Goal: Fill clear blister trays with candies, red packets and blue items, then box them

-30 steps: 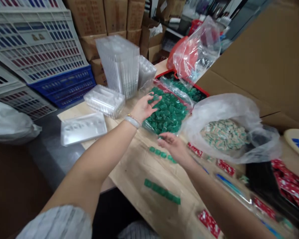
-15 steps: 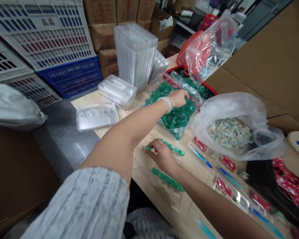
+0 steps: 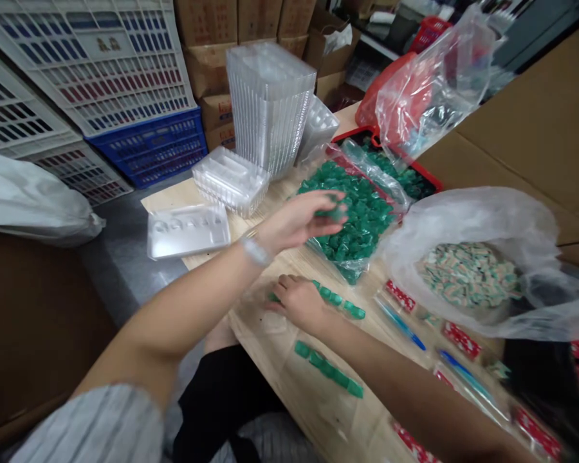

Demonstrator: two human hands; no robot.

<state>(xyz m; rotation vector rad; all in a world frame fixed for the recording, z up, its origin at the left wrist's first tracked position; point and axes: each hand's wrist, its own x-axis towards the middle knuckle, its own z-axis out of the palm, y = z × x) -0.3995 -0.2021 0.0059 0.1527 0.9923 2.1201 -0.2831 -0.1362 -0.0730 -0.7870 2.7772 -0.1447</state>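
Observation:
My left hand (image 3: 302, 220), with a band and a bracelet at the wrist, is in the air at the near side of an opened clear bag (image 3: 351, 272) of small green translucent pieces (image 3: 367, 225). Its fingers are curled and blurred, with green pieces (image 3: 336, 209) between them. Lower down, my right hand (image 3: 296, 299) rests at the table with its fingertips closed around a green piece (image 3: 273, 297) at the end of a short row of green pieces (image 3: 335, 298). Another row of green pieces (image 3: 328, 368) lies nearer me, below my right forearm.
Clear plastic trays (image 3: 270, 109) are stacked high at the back, with a lower stack (image 3: 230, 180) and one tray (image 3: 188, 233) at the table's left edge. Right of the green bag stands a white bag (image 3: 468, 212) of pale pieces, near blue pens (image 3: 400, 321) and red packets (image 3: 400, 294).
My left hand has come up out of the green pieces and back toward me, to the left. My right hand has shifted slightly left and its fingers have closed in. The view has turned slightly.

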